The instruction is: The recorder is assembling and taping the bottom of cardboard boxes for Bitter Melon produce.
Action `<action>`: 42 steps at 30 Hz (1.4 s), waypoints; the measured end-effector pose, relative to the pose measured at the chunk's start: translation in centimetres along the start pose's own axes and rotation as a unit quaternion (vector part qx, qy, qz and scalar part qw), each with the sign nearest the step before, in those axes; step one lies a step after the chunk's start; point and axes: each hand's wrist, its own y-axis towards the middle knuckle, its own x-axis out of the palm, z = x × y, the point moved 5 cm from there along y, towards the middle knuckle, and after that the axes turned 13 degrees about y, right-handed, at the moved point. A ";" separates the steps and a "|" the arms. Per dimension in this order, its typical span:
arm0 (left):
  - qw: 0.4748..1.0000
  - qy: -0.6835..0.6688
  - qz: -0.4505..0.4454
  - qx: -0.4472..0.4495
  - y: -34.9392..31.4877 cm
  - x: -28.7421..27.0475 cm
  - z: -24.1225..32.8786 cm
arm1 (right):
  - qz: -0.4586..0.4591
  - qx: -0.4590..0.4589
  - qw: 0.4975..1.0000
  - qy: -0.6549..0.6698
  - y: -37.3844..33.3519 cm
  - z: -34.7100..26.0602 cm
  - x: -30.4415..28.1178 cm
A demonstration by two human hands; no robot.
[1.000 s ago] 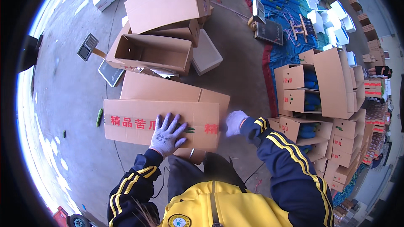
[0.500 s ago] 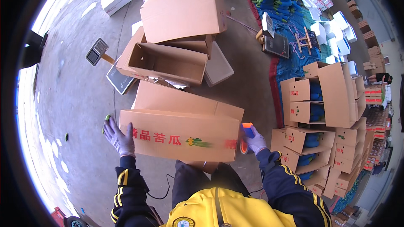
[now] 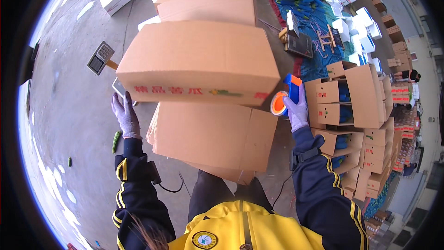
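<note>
A brown carton (image 3: pixel 199 60) with red print and a green picture on its near side lies in front of me, over other cartons. My left hand (image 3: pixel 126 116), in a pale glove, is at the carton's lower left corner, fingers stretched out; whether the fingertips touch it I cannot tell. My right hand (image 3: pixel 297 109), also gloved, grips a blue and orange tape dispenser (image 3: pixel 292 88) with an orange-cored roll, just off the carton's right end. Closer to my legs lies a stack of flattened cartons (image 3: pixel 212 134).
A scale with a display (image 3: pixel 100 58) stands left of the carton. Filled open cartons (image 3: pixel 330 113) are stacked on the right. Beyond are a blue tarp (image 3: pixel 319 71) with green vegetables in blue wrapping and another scale (image 3: pixel 299 45). A green gourd (image 3: pixel 116 142) lies on the floor.
The printed carton has moved forward, away from me, uncovering the flattened stack. Both hands have moved forward, and the right has lifted the tape dispenser into fuller view.
</note>
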 end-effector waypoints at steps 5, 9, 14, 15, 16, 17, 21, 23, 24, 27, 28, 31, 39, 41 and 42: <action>0.765 -0.282 -0.525 -0.243 -12.6 12.7 3.3 | 0.025 0.072 0.997 0.017 -5.2 4.2 -4.9; 0.737 -0.304 -0.549 -0.251 -14.4 19.2 6.0 | 0.079 0.116 0.989 0.043 -12.1 9.3 -8.9; 0.770 -0.361 -0.500 -0.162 -11.0 22.8 10.6 | 0.170 0.189 0.964 0.072 -17.5 12.6 -12.6; 0.778 -0.353 -0.489 -0.176 -10.1 22.9 10.3 | 0.168 0.198 0.962 0.080 -17.9 13.4 -12.9; 0.785 -0.346 -0.478 -0.189 -9.4 23.1 9.9 | 0.173 0.202 0.960 0.084 -18.0 13.9 -13.5; 0.779 -0.354 -0.470 -0.215 -9.4 23.0 9.2 | 0.171 0.229 0.953 0.100 -18.1 14.6 -14.0; 0.873 -0.281 -0.363 -0.167 -9.7 22.0 0.1 | 0.146 0.249 0.951 0.115 -16.3 17.2 -15.3; 0.945 -0.116 -0.275 -0.131 -10.4 20.7 -6.1 | 0.141 0.215 0.959 0.116 -14.3 18.4 -15.6; 0.964 -0.021 -0.240 -0.117 -11.1 20.3 -8.6 | 0.144 0.214 0.959 0.116 -13.4 19.5 -16.4; 0.953 0.154 -0.194 -0.176 -10.7 19.0 -18.1 | 0.182 0.207 0.948 0.160 -10.8 24.1 -18.4; 0.947 0.108 -0.206 -0.222 -9.3 17.8 -22.0 | 0.172 0.215 0.945 0.175 -10.0 26.1 -17.7; 0.945 0.180 -0.218 -0.167 -10.2 17.4 -24.0 | 0.229 0.214 0.906 0.285 -9.3 28.4 -17.1; 0.935 0.031 -0.185 -0.303 -14.2 12.7 -29.0 | 0.182 0.222 0.934 0.214 -12.0 23.6 -17.2; 0.933 -0.033 -0.164 -0.318 -15.0 9.8 -30.7 | 0.150 0.218 0.943 0.201 -12.7 21.7 -17.3; 0.919 -0.095 -0.143 -0.354 -16.1 8.8 -30.2 | 0.142 0.205 0.951 0.181 -13.1 20.1 -17.7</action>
